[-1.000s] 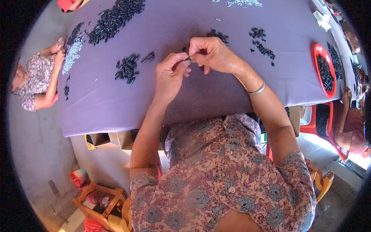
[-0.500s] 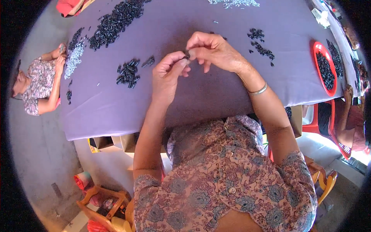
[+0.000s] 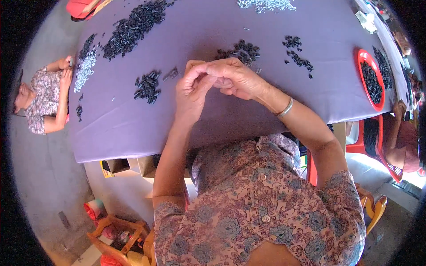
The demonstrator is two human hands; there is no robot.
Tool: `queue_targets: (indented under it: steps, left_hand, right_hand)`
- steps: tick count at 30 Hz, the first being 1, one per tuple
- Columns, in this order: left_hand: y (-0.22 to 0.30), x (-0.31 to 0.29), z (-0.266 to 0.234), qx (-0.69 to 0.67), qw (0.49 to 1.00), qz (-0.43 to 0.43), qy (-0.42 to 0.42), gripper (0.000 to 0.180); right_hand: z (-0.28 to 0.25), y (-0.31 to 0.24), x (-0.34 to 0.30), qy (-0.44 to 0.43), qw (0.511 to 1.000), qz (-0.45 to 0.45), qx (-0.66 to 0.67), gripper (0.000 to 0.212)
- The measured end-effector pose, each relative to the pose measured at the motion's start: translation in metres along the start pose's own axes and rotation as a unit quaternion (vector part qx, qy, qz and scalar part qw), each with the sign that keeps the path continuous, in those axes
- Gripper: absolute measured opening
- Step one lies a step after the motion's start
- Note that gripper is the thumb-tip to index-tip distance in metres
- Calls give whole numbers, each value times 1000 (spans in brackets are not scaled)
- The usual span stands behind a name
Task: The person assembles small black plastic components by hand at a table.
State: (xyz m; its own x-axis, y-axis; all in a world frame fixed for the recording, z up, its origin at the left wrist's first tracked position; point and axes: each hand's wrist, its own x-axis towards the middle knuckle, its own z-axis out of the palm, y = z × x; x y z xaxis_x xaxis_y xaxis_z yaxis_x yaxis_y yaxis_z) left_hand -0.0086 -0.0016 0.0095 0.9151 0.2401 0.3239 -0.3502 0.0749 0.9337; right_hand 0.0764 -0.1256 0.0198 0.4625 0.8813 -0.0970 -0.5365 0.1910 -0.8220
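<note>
My left hand [image 3: 191,95] and my right hand [image 3: 242,79] meet over the purple-covered table [image 3: 239,115], with fingertips pressed together. Whatever lies between those closed fingers is hidden. Just beyond my right hand is a pile of small black pieces [image 3: 244,51], partly covered by the fingers. To the left of my left hand lies another group of short black cylindrical pieces [image 3: 147,86], with a few dark pieces [image 3: 170,74] between it and the hand.
A long heap of black pieces [image 3: 133,31] spreads at the far left. Small silvery pieces [image 3: 266,4] lie at the far edge. A red basin [image 3: 360,55] of black pieces stands on the right. At the left edge another person [image 3: 51,95] works beside more silvery pieces [image 3: 85,73].
My right hand has come down and toward me, closing against my left fingers. The small dark piece at my left fingertips is now hidden, while the black pile beyond the hands is uncovered.
</note>
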Motion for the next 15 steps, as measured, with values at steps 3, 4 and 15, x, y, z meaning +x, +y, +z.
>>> queue_targets:
  steps: [3,4,15]
  left_hand:
    - [2,-1,2,-21,1000,1,-10,12]
    - [1,-1,1,-22,1000,2,-10,12]
    - [5,3,-28,329,937,-26,116,11]
  right_hand:
    - [0,-1,0,0,1000,6,-13,23]
    - [1,-2,-1,-1,999,15,-28,25]
    - [-32,-48,-4,240,905,-214,-279,34]
